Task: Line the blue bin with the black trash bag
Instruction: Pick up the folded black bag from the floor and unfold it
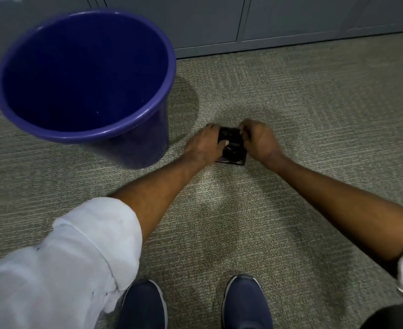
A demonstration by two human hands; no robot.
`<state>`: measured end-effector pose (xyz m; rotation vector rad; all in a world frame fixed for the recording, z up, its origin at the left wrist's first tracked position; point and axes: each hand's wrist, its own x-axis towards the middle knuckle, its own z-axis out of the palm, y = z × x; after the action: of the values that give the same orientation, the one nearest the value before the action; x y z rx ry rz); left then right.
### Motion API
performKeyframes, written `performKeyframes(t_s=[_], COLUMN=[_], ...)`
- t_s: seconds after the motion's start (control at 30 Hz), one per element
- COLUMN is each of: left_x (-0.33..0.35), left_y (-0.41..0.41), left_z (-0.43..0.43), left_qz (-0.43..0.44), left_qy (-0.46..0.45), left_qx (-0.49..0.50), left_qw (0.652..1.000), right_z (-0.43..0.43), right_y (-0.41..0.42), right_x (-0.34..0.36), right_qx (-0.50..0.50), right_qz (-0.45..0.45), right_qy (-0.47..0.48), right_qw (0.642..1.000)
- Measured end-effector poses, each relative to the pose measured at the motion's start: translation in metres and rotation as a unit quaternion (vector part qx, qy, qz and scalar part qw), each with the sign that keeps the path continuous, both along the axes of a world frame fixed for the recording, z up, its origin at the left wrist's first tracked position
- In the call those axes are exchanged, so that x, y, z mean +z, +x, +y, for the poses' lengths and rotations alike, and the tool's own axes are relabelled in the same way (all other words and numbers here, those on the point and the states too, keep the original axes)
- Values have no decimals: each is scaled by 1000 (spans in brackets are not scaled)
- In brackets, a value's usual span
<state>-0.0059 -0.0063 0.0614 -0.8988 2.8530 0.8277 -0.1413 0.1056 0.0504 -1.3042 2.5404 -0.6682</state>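
The blue bin [146,67] stands upright on the carpet at the upper left, its dark inside bare. To its right, low over the floor, a small folded black trash bag [231,144] sits between both hands. My left hand [205,143] grips the bag's left side, fingers over its top. My right hand [258,141] pinches its upper right edge. Most of the bag is covered by my fingers.
Grey cabinet doors [290,20] run along the back. Grey-green carpet [314,115] covers the floor. My two dark blue shoes [245,302] stand at the bottom edge, directly below the hands.
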Motion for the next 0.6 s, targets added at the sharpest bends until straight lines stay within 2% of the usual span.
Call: performKeyframes(t_s=[0.13, 0.27, 0.37, 0.47, 0.6], left_x=[53, 112, 145, 177, 217], left_y=[-32, -50, -51, -46, -35], left_z=[-27, -51, -64, -78, -105], left_qz=[75, 133, 139, 154, 174], left_qy=[180, 268, 290, 269, 232], left_qx=[160, 180, 163, 162, 164], left_qw=[968, 937, 933, 937, 943], right_z=[-21, -37, -50, -64, -81], right_y=[-20, -32, -36, -37, -40], right_x=[49, 101, 140, 175, 219], right_qx=[-51, -85, -86, -74, -54], right_qz=[-88, -225, -278, -273, -181], right_qy=[-83, -168, -195, -175, -167], right_qw=[991, 956, 937, 943, 968])
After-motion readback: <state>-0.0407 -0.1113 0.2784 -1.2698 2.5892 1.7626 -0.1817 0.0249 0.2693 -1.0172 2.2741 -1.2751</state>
